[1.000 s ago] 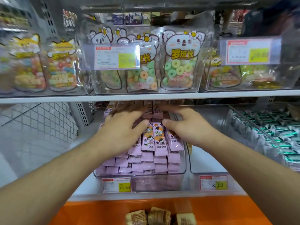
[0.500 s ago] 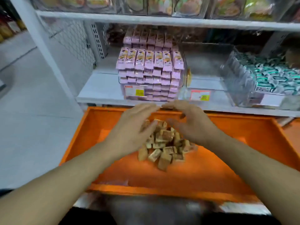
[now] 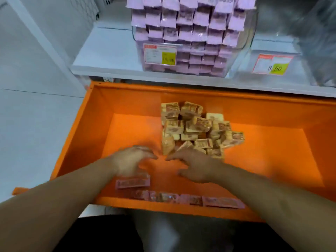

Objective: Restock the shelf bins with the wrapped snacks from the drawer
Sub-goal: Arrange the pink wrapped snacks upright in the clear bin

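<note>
The left hand (image 3: 130,160) hangs low inside the orange drawer (image 3: 272,113), fingers loosely spread and blurred, holding nothing that can be made out, just above a pink wrapped snack (image 3: 133,182) lying near the drawer's front edge; the right hand (image 3: 197,165) mirrors it, palm down, fingers splayed and empty, its fingertips pointing toward the left hand's so the two form a scoop, which reads as readiness to gather several packets at once. A row of pink packets (image 3: 183,198) lies flat against the front wall, likely the ones being reached for, since the clear bin (image 3: 243,46) on the shelf (image 3: 101,57) above the drawer's back edge holds the same pink wrappers, stacked in neat rows almost to the rim. A loose heap of tan wrapped snacks (image 3: 196,128) sits toward the back middle of the drawer, just beyond the right hand, probably stock for the neighbouring bin marked by the price tag (image 3: 271,64) at the shelf's right
</note>
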The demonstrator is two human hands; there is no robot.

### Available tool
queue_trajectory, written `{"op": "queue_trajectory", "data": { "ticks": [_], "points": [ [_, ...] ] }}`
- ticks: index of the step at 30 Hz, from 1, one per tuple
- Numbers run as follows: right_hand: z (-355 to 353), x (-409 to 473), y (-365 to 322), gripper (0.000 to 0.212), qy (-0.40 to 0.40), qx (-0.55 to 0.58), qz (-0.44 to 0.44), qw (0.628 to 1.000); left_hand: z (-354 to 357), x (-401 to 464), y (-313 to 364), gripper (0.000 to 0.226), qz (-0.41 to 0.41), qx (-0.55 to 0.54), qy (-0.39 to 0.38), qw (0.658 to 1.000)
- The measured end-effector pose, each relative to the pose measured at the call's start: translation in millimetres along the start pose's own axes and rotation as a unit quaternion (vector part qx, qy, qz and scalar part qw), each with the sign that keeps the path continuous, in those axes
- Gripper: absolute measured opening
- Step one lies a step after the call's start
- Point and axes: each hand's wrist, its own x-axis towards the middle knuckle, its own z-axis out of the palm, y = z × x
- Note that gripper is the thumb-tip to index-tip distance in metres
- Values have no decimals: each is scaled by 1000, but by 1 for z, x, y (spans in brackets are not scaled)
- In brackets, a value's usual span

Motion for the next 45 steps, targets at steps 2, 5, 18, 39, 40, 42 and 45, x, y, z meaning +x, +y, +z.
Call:
{"op": "queue_trajectory", "data": {
  "ticks": [2, 5, 18, 39, 40, 42, 45],
  "points": [
    [12, 13, 9, 61, -33, -23, -21, 999, 12, 15, -13, 81, 2, 19, -74, 997],
    [29, 22, 20, 65, -99, -19, -42, 994, 28, 33, -26, 92, 2, 22, -165, 986],
    [68, 38, 33, 39, -170, 23, -29, 985, 57, 48, -36, 17, -19, -16, -136, 990],
    [-139, -115, -39, 38, 188, 320, 16, 928, -145, -52, 106, 13, -45, -526, 208, 823],
    [-145, -126, -46, 41, 201, 332, 7, 922, -152, -57, 116, 15, -37, -545, 223, 808],
    [-153, -144, -56, 44, 222, 356, -18, 907, -164, -67, 135, 22, -27, -579, 243, 778],
    [-160, -164, -70, 37, 252, 409, -59, 875, -173, -79, 155, 22, -7, -621, 253, 742]
  ]
}}
